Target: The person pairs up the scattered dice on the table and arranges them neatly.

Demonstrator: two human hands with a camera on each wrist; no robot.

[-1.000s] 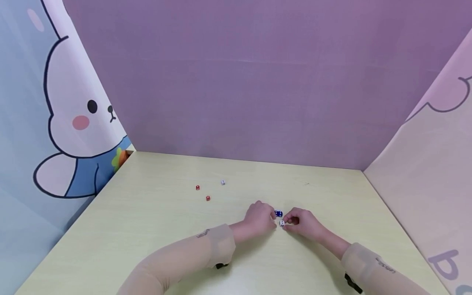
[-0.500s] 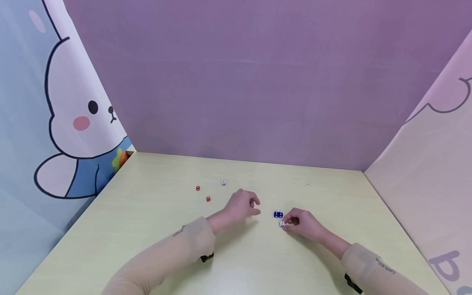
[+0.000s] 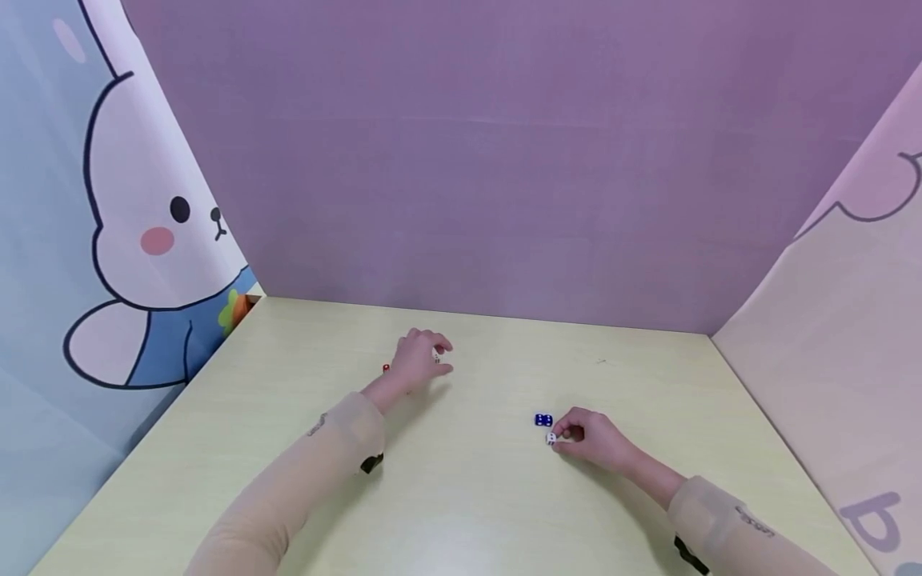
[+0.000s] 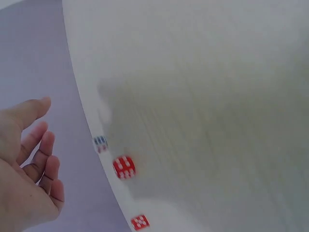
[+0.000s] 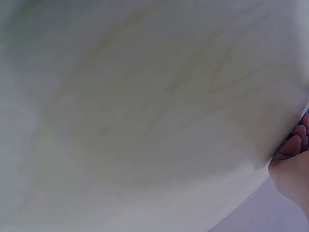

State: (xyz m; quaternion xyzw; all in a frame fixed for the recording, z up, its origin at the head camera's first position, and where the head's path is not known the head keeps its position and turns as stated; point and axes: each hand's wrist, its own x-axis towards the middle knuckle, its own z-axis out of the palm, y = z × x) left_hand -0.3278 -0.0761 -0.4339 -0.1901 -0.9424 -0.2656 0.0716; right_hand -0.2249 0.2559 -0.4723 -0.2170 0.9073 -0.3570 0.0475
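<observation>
Head view: lower right of the frame, right hand [image 3: 596, 438] pinches white die [image 3: 551, 438]; left of centre, left hand [image 3: 416, 358] has fingers [image 4: 47, 140] loosely parted.

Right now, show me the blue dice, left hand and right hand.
Blue dice [image 3: 548, 420]: head view, on the rightmost die.
Left hand [image 3: 415, 359]: head view, back of hand.
Right hand [image 3: 599, 438]: head view, middle of hand.

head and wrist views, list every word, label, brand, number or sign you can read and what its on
Right wall: probably "b", slanted; mark below cut off.
Left sleeve: lettering, too small to read.
Right sleeve: lettering, too small to read.
Lower red die, left wrist view: five pips.
Other red die, blue dice, white dice: pips too small or blurred.
</observation>
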